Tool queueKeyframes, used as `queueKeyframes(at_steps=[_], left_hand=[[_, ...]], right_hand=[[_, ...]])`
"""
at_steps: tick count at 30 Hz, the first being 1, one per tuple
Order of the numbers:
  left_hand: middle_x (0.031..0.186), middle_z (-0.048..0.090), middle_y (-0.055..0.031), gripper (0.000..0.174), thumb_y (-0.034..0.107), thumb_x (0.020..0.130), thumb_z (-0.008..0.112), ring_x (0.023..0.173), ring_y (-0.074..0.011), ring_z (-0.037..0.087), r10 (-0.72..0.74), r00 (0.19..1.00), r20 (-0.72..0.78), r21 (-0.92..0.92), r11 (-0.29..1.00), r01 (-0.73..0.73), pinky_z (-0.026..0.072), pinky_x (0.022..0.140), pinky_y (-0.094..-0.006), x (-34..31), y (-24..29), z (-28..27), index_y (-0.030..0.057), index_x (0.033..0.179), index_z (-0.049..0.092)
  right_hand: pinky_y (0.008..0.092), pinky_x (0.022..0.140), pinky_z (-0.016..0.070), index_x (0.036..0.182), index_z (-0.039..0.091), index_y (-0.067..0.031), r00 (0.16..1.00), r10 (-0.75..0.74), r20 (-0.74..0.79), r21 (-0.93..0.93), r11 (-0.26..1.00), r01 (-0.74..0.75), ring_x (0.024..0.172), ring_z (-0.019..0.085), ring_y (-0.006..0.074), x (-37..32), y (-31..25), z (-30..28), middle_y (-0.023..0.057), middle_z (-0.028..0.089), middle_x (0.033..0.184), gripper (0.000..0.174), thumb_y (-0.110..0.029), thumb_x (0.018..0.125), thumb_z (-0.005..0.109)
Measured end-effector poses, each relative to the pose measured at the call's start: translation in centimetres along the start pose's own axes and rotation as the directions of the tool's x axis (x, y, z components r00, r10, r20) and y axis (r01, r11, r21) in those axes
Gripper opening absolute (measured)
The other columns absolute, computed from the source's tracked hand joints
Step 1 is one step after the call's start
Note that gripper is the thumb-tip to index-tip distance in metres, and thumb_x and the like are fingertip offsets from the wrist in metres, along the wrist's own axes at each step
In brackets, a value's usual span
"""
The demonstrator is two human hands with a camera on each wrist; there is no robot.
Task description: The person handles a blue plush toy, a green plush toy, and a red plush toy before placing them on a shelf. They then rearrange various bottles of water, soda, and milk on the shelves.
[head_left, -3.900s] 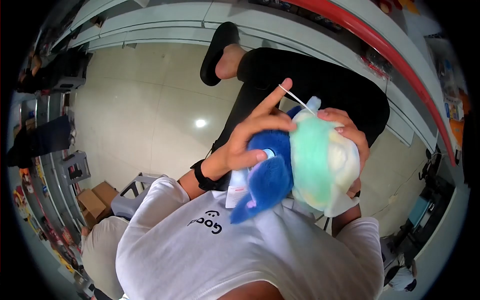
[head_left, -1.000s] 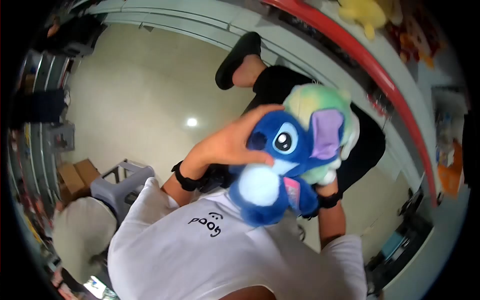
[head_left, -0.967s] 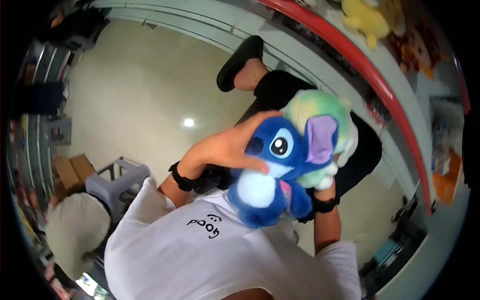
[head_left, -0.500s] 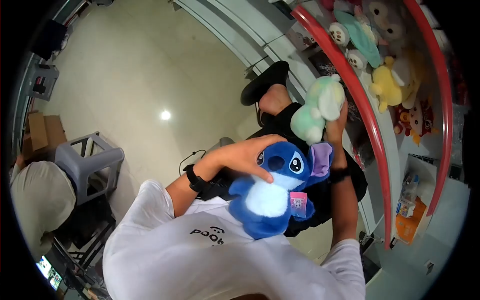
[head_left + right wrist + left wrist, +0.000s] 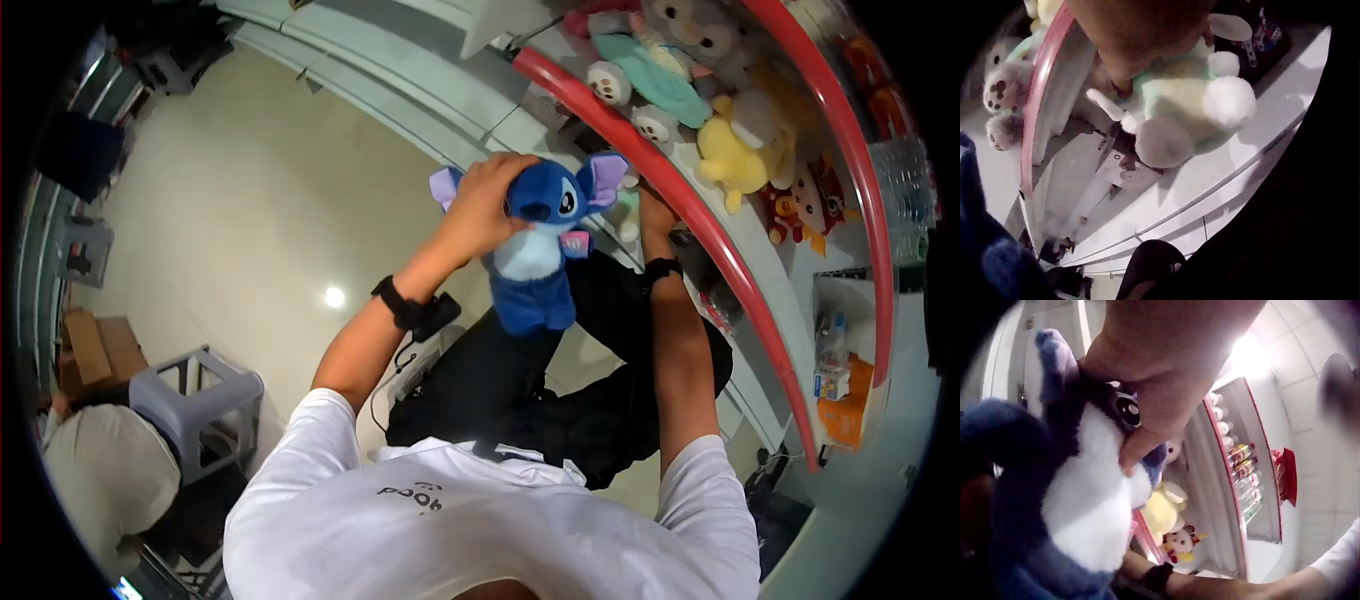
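- Blue plush toy (image 5: 532, 258) sits between the person's forearms, its lower end in front of the black trousers (image 5: 470, 400); whether it touches them I cannot tell.
- Its long axis runs nearly straight up and down the head view, head toward the top and feet toward the wearer.
- Its face and pale belly are turned up to the head camera, with lilac-lined ears spread to either side and a pink tag (image 5: 575, 243) by one arm.
- Left hand (image 5: 484, 208) clamps the toy's head from the side: fingers over the crown, thumb across the cheek beside the muzzle.
- Right hand (image 5: 1144, 37) grips a pale green and yellow plush toy (image 5: 1182, 109), with fingertips visible on both sides of it.
- That toy's two round white feet point away from the hand, toward the lower right of the right wrist view, over a white ledge (image 5: 1210, 181); contact with the ledge is unclear.
- Beside the right forearm curves a red shelf rim (image 5: 715, 245); behind it lie more plush toys, among them a yellow one (image 5: 732, 155).
- Gray stool (image 5: 195, 405) stands on the floor, well apart from both toys.
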State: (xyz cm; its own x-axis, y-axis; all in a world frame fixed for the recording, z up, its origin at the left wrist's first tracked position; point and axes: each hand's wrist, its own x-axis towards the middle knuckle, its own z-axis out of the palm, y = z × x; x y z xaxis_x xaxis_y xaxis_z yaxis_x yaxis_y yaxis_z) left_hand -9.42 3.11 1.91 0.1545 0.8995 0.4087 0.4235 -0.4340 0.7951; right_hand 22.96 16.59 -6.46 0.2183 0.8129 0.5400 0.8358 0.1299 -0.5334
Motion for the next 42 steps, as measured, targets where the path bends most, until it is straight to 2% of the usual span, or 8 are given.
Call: queueKeyframes(at_steps=[7,14,16,19,26,34,35,42], left_hand=[[0.126,0.045,-0.009,0.069,-0.004,0.056,0.072,0.121,-0.0351,0.039,0.184,0.98,0.072,0.344,0.918,-0.198,0.0224,0.103,-0.0605,7.8,-4.8,3.6,0.0158,0.118,0.049],[0.127,0.044,-0.0094,0.067,-0.007,0.055,0.065,0.124,-0.0356,0.035,0.278,0.96,0.024,0.393,0.881,-0.265,0.0181,0.106,-0.0583,9.8,-8.2,10.2,0.0128,0.118,0.05],[0.126,0.045,-0.0097,0.067,-0.008,0.055,0.062,0.123,-0.0361,0.035,0.296,0.955,-0.008,0.403,0.875,-0.268,0.0189,0.105,-0.0589,11.2,-9.2,11.8,0.0122,0.118,0.05],[0.123,0.047,-0.0124,0.065,-0.008,0.058,0.06,0.123,-0.0388,0.034,0.356,0.933,-0.054,0.417,0.857,-0.303,0.0195,0.104,-0.0601,13.2,-10.5,13.1,0.0097,0.119,0.051],[0.1,0.06,-0.0208,0.026,0.001,0.075,0.054,0.096,-0.0391,0.055,0.32,0.947,0.034,0.292,0.903,-0.316,0.0447,0.081,-0.0434,18.8,-14.0,12.8,0.003,0.1,0.059],[0.107,0.055,-0.0193,0.03,0.004,0.08,0.05,0.105,-0.0371,0.049,0.174,0.893,0.415,0.494,0.781,-0.382,0.0383,0.093,-0.0414,20.0,-21.7,12.0,0.0078,0.11,0.054],[0.101,0.056,-0.0182,0.026,0.006,0.082,0.05,0.099,-0.036,0.052,0.223,0.861,0.458,0.654,0.572,-0.496,0.0412,0.089,-0.0399,20.0,-22.6,11.7,0.0079,0.108,0.054],[0.102,0.057,-0.0177,0.029,0.008,0.077,0.061,0.096,-0.0376,0.054,0.204,0.89,0.408,0.342,0.87,-0.356,0.0444,0.081,-0.0407,19.8,-17.2,9.1,0.0061,0.106,0.056]], right_hand=[[0.042,0.09,0.042,0.111,0.06,-0.0069,0.994,0.063,0.088,-0.408,0.913,-0.022,0.101,0.057,0.0332,-1.2,1.3,0.6,0.014,0.062,0.111,0.06,-0.044,0.066,0.075],[0.0409,0.093,0.0391,0.109,0.059,-0.0034,0.916,0.324,0.237,0.352,0.85,-0.392,0.107,0.053,0.0349,-1.8,4.5,2.6,0.0165,0.06,0.112,0.048,-0.027,0.068,0.071],[0.0387,0.091,0.0397,0.101,0.059,-0.0026,0.965,0.244,0.093,-0.095,0.967,-0.235,0.099,0.055,0.0341,-2.6,4.9,2.3,0.0165,0.061,0.102,0.04,-0.014,0.064,0.066],[0.0399,0.089,0.0407,0.098,0.059,-0.0026,0.987,0.157,-0.041,-0.116,0.98,-0.161,0.099,0.054,0.0375,-3.1,5.7,2.7,0.0182,0.06,0.105,0.035,-0.008,0.064,0.06],[0.0387,0.081,0.0441,0.097,0.063,-0.005,0.993,0.067,-0.092,-0.105,0.991,-0.077,0.091,0.059,0.0315,-2.7,4.4,2.3,0.014,0.064,0.096,0.034,-0.016,0.066,0.07],[0.0394,0.088,0.0432,0.101,0.065,-0.007,0.99,0.119,0.069,0.264,0.955,-0.134,0.099,0.058,0.0312,-1.9,2.3,3.0,0.0131,0.065,0.103,0.037,-0.03,0.073,0.072],[0.0394,0.088,0.0432,0.101,0.065,-0.007,0.989,0.127,0.077,0.259,0.955,-0.143,0.099,0.058,0.0312,-1.9,2.3,3.3,0.0131,0.065,0.103,0.037,-0.03,0.073,0.072],[0.0421,0.088,0.0429,0.104,0.063,-0.0067,0.999,0.011,-0.037,0.198,0.98,-0.004,0.1,0.058,0.0337,-2.0,1.4,4.4,0.0164,0.063,0.104,0.036,-0.027,0.074,0.069]])
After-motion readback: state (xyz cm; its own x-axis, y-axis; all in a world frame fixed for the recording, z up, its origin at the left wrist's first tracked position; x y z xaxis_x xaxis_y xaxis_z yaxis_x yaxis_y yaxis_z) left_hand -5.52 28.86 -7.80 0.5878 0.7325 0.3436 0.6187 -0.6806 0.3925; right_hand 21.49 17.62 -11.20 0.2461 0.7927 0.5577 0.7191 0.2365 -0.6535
